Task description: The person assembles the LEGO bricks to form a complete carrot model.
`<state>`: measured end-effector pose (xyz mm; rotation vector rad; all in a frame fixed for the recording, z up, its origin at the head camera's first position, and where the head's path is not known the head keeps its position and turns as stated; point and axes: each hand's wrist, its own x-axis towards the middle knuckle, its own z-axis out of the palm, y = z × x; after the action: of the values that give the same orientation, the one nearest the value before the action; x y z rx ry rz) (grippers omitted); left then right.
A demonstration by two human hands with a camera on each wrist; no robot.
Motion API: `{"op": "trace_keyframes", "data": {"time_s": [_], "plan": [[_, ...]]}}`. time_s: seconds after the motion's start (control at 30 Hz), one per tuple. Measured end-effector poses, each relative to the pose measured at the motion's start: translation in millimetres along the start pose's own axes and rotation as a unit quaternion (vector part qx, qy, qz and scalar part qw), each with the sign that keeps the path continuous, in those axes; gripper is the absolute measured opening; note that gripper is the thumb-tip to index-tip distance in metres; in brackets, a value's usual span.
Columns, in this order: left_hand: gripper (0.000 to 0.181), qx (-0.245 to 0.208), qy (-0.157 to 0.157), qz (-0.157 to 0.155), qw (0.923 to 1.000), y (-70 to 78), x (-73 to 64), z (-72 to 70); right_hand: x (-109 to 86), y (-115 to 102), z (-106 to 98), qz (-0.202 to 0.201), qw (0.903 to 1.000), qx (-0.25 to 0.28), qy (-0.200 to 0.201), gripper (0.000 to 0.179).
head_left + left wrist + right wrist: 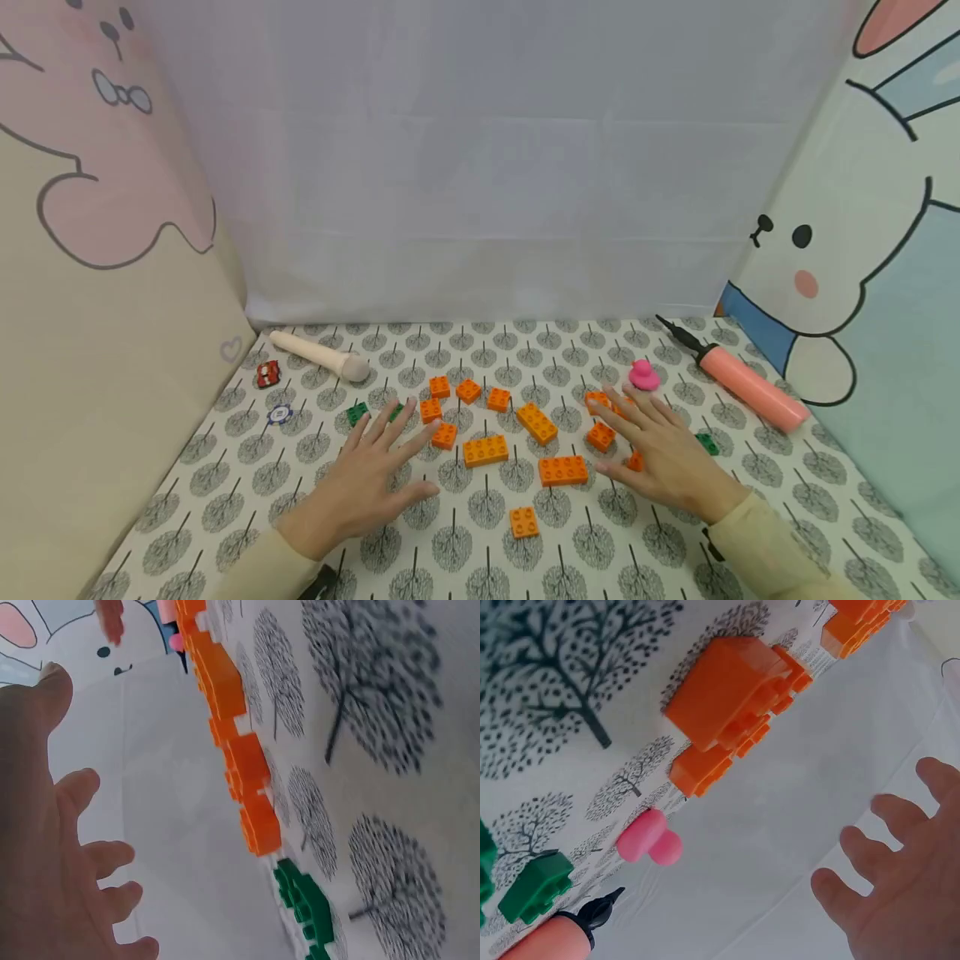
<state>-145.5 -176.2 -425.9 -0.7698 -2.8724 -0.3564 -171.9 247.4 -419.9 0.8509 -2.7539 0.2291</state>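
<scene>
My left hand (370, 481) is held over the left part of the cloth, fingers spread and holding nothing. Beyond its fingertips are two green building blocks (357, 413), with small orange blocks (444, 435) to their right. My right hand (662, 457) spreads its fingers over the right side, also holding nothing. It partly hides several orange blocks (601, 437), and a green block (707, 443) lies to its right. Between the hands are longer orange blocks (486, 451) and a square orange block (523, 522). The left wrist view shows the left hand (52, 847) apart from the blocks.
A pink rubber duck (644, 376) and a pink hand pump (753, 388) with a black nozzle lie at the back right. At the back left are a cream toy microphone (321, 356), a small red toy (267, 374) and a blue-and-white chip (280, 414). Fabric walls enclose the tree-patterned cloth (480, 567).
</scene>
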Motion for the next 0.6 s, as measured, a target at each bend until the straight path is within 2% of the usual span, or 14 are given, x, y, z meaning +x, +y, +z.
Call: {"op": "trace_keyframes", "data": {"time_s": [0.1,0.4,0.6], "plan": [[0.072,-0.014,-0.025,0.007,0.9996,11.5,4.9,1.0,2.2,-2.6,0.2,-0.005,0.9999,0.014,-0.008,0.073],[0.065,-0.025,-0.098,0.074,0.9921,56.0,27.4,10.3,16.7,-16.9,8.6,-0.047,0.9977,0.045,-0.017,0.067],[0.052,-0.009,-0.103,0.127,0.9865,76.7,36.9,22.3,21.4,-30.7,18.1,-0.061,0.9958,0.047,-0.048,0.061]]}}
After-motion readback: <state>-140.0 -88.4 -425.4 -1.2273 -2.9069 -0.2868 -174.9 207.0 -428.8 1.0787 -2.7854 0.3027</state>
